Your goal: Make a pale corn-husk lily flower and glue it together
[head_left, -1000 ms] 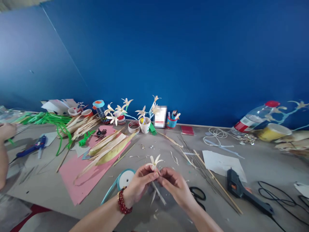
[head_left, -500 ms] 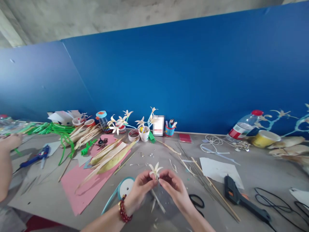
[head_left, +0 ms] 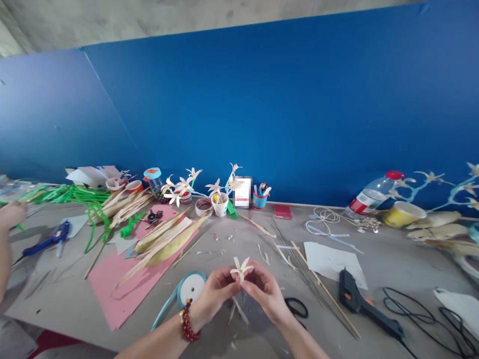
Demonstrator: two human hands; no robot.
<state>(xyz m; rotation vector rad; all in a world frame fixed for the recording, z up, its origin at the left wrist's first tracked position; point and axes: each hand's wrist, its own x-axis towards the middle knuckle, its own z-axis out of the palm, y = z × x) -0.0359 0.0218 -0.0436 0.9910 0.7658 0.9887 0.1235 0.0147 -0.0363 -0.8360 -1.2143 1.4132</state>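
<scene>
A small white craft flower [head_left: 241, 269] with pointed petals is pinched between my two hands over the table. My left hand [head_left: 219, 289], with a red bead bracelet at the wrist, closes its thumb and fingers on the flower's base from the left. From the right, my right hand [head_left: 266, 291] grips the same base; its fingertips are partly hidden behind the petals. Pale strips [head_left: 239, 311] lie below the hands. Beside my left wrist is a spool of light blue ribbon [head_left: 192, 289]. Black-handled scissors [head_left: 297, 307] rest near my right wrist, partly covered.
Dried husks [head_left: 164, 244] lie on pink paper [head_left: 112, 294] at left. A black glue gun [head_left: 368, 304] with a cord lies at right, near white paper [head_left: 337, 262]. Finished flowers stand in a cup [head_left: 220, 205] at the back. Another person's hand [head_left: 13, 214] is at far left.
The view has shifted slightly, so the table things sit a little further left. Both hands still hold the flower, which is now tilted with its face more toward me.
</scene>
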